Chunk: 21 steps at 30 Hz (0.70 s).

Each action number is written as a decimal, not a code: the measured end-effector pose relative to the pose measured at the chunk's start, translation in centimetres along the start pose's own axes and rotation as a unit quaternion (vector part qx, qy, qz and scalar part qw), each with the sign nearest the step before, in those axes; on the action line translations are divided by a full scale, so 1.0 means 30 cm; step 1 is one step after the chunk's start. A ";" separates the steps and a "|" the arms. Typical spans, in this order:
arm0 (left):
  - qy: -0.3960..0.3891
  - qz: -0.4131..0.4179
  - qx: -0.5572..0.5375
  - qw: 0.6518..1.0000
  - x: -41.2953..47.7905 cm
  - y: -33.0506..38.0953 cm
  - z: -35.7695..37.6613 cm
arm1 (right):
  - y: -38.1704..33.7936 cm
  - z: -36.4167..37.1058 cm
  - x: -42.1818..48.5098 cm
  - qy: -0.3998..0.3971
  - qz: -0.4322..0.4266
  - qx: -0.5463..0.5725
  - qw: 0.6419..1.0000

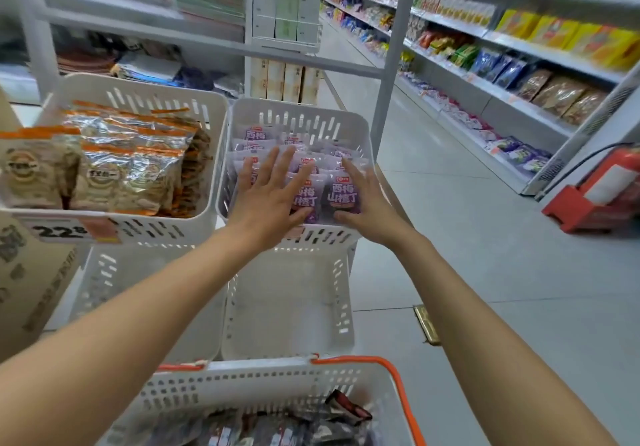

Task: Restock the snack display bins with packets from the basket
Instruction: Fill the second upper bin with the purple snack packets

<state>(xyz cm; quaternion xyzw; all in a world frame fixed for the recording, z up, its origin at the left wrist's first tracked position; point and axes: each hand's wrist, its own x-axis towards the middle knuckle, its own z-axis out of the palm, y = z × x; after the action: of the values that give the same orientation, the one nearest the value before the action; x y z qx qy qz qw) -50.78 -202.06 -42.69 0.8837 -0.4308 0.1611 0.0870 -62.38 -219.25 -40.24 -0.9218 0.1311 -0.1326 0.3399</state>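
A: How far had the restock got?

B: Partway, by my reckoning. The upper right bin (301, 110) held rows of purple packets (341, 196), and the left bin (138, 94) was heaped with orange-topped packets (138, 168). The two lower bins (287, 307) were bare, and dark packets (277, 428) lay in the basket (242, 373), so plenty was left to do.

A: And the hands?

B: Both rested on the purple packets. The left hand (266, 196) had its fingers straight and spread, pressed flat. The right hand (367, 210) laid straight fingers along the front packet's right edge, thumb at its lower corner, clamped on nothing I could see.

A: Room to move?

B: The bin's front rim sat just under the wrists. A shelf post (391, 65) stood close on the right, and a cardboard box (27, 272) crowded the left. The aisle floor (485, 238) lay open.
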 end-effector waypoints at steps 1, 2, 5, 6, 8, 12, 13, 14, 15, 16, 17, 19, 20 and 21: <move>0.008 0.006 0.000 1.000 -0.008 0.008 -0.009 | -0.007 -0.002 -0.009 0.008 0.005 -0.017 1.000; 0.018 0.016 0.001 1.000 -0.019 0.018 -0.020 | -0.016 -0.004 -0.023 0.023 0.015 -0.034 0.999; 0.051 0.037 -0.016 0.998 -0.077 0.054 -0.050 | -0.053 -0.003 -0.104 0.083 0.013 -0.046 0.995; 0.058 0.049 -0.023 0.997 -0.106 0.071 -0.058 | -0.069 0.000 -0.146 0.096 0.003 -0.042 0.994; 0.065 0.079 -0.034 0.994 -0.178 0.104 -0.058 | -0.099 0.014 -0.253 0.103 -0.014 -0.040 0.994; 0.010 0.082 -0.104 0.991 -0.393 0.156 -0.008 | -0.040 0.089 -0.504 0.057 -0.010 -0.033 0.998; -0.012 0.075 -0.120 0.990 -0.458 0.160 0.016 | 0.003 0.117 -0.571 0.015 0.013 -0.029 0.999; -0.036 0.069 -0.130 0.988 -0.523 0.163 0.042 | 0.053 0.147 -0.637 -0.040 0.040 -0.034 0.998; -0.063 0.062 -0.137 0.987 -0.588 0.162 0.068 | 0.099 0.176 -0.703 -0.099 0.066 -0.041 0.992; -0.093 0.051 -0.144 0.984 -0.652 0.163 0.092 | 0.145 0.206 -0.766 -0.150 0.093 -0.043 0.983; -0.122 0.036 -0.151 0.980 -0.712 0.160 0.115 | 0.184 0.240 -0.821 -0.189 0.119 -0.036 0.974; -0.171 0.007 -0.160 0.972 -0.818 0.162 0.156 | 0.263 0.320 -0.907 -0.231 0.166 -0.030 0.958; -0.188 -0.003 -0.167 0.968 -0.863 0.166 0.172 | 0.297 0.365 -0.938 -0.243 0.183 -0.037 0.952; -0.202 -0.015 -0.179 0.963 -0.906 0.173 0.187 | 0.329 0.410 -0.970 -0.257 0.199 -0.053 0.944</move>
<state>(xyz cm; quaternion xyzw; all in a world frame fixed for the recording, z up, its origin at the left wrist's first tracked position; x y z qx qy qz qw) -69.38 -186.97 -57.61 0.8741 -0.4481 -0.1015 0.1577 -86.85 -209.58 -60.32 -0.8965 0.2265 0.1867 0.3319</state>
